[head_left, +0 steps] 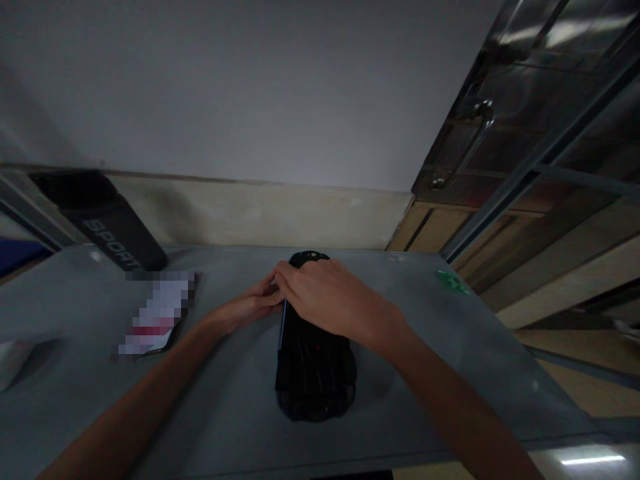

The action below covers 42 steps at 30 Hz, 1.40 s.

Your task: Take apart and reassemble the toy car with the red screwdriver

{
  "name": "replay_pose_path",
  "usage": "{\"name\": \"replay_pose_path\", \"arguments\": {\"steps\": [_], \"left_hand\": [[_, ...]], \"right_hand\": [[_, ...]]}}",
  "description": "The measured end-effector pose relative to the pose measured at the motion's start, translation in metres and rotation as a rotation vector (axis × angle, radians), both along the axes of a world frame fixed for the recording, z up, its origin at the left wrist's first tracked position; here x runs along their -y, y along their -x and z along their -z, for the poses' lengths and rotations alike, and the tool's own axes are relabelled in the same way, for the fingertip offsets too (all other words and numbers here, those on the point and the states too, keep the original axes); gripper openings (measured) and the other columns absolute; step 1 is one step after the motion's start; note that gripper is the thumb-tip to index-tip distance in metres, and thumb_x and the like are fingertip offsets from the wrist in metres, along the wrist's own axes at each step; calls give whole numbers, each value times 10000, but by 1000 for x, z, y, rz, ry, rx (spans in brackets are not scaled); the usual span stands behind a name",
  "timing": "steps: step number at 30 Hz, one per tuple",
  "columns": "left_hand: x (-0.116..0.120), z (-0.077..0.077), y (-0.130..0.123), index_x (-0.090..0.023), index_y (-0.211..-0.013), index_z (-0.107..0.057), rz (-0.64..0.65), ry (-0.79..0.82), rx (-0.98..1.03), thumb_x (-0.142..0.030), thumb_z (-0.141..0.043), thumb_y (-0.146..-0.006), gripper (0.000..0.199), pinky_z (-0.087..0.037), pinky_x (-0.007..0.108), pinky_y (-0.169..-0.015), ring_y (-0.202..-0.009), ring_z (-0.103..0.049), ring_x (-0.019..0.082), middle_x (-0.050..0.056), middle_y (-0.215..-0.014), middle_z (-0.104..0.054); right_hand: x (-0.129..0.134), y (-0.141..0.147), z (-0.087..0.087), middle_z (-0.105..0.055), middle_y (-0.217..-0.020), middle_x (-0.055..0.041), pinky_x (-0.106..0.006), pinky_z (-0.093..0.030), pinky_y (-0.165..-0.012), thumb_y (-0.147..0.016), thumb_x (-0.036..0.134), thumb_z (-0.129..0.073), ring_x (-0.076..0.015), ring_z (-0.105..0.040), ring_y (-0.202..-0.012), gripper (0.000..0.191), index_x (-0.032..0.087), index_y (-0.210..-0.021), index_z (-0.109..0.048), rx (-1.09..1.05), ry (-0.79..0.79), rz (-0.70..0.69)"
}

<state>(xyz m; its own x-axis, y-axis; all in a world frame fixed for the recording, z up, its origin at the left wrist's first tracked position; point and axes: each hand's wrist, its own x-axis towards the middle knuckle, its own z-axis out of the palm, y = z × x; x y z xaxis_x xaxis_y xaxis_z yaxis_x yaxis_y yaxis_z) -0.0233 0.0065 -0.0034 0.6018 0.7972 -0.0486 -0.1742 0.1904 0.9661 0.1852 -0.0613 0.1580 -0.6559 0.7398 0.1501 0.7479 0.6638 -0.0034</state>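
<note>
A long black device with rounded ends (316,380) lies on the grey table in front of me, its length pointing away from me. A small red spot shows on its dark top, and a blue line runs along its left edge. Closed fingers of my left hand (255,305) grip that left edge near the far end. My right hand (335,293) lies over the upper part of the device, fingers curled around it and meeting the left fingertips. The right hand hides much of the device's far half. I cannot make out the device's exact kind.
A black bottle marked SPORT (107,223) stands at the back left. Near it lies a flat, pixelated thing (160,310). A white object (14,360) sits at the left edge, and a green scrap (453,281) at the right. The table (240,407) meets a wall behind.
</note>
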Motion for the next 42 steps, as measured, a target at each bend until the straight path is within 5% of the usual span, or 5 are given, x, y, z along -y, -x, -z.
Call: {"name": "replay_pose_path", "arguments": {"steps": [17,23,28,34,42], "left_hand": [[-1,-1,-3,-286,-1372,-664,13,17,30,-184,-736,-890,498,-499,364,-1033,-1350,-636,286,15,-1322,-748],[-1,2,-2,-265,-1193,-741,-10,34,50,-206,-792,-857,346,-510,341,-988,-1203,-703,250,-3,-1182,-781],[-5,7,0,-289,-1260,-722,0,40,59,-242,-800,-867,403,-524,353,-985,-1212,-684,255,2,-1222,-763],[-6,9,-2,-254,-1268,-686,72,17,60,-240,-779,-879,400,-493,364,-1057,-1250,-663,246,7,-1235,-749],[-7,10,2,-313,-1318,-661,46,25,55,-258,-789,-890,450,-489,287,-965,-1165,-657,195,-15,-1205,-734]], "right_hand": [[-2,5,4,-805,-942,-101,-344,-444,-691,-1115,264,-475,-234,-737,-812,245,140,-1180,-676,-69,19,13],[-4,0,4,-807,-1013,-69,-335,-444,-700,-1100,192,-511,-227,-742,-882,190,174,-1201,-671,-40,62,-61],[-8,1,8,-808,-947,-75,-345,-382,-629,-1134,245,-476,-229,-735,-795,226,164,-1191,-679,-4,-63,-29],[-4,1,0,-805,-973,-38,-339,-374,-638,-1105,269,-533,-210,-726,-825,174,192,-1193,-661,-41,78,-74],[-9,-2,1,-813,-978,-70,-338,-444,-708,-1153,316,-447,-229,-750,-857,303,197,-1214,-719,4,44,-20]]}}
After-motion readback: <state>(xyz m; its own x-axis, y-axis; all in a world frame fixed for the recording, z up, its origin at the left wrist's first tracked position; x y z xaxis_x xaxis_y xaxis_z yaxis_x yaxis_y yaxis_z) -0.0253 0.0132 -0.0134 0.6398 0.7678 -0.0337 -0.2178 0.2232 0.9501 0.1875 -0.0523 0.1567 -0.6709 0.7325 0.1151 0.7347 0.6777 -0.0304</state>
